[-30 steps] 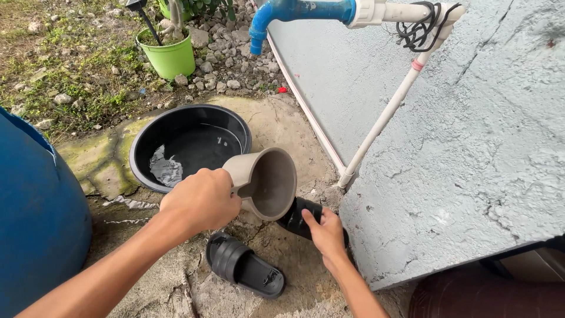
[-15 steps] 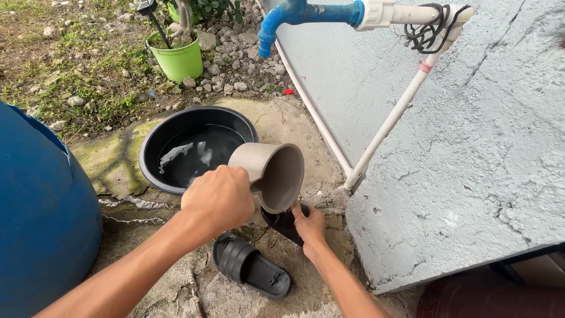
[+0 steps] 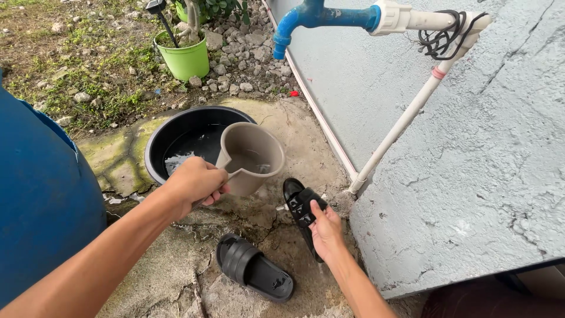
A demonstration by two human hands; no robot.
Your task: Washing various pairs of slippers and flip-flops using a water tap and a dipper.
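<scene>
Cracked concrete ground [image 3: 176,277] runs beside a rough grey wall [image 3: 471,147], with a black basin [image 3: 158,154] of water near a blue barrel [image 3: 41,200]. The left hand [image 3: 191,184] is curled tight around the handle of a taupe dipper [image 3: 250,156], held upright above the basin's edge. The right hand [image 3: 325,228] grips 1 black sandal [image 3: 300,203], raised on edge; a second sandal [image 3: 254,268] lies flat nearby.

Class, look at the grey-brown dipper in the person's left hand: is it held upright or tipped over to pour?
Upright. The dipper has its open mouth facing up, a little water pooled inside; the left hand grips its handle.
</scene>
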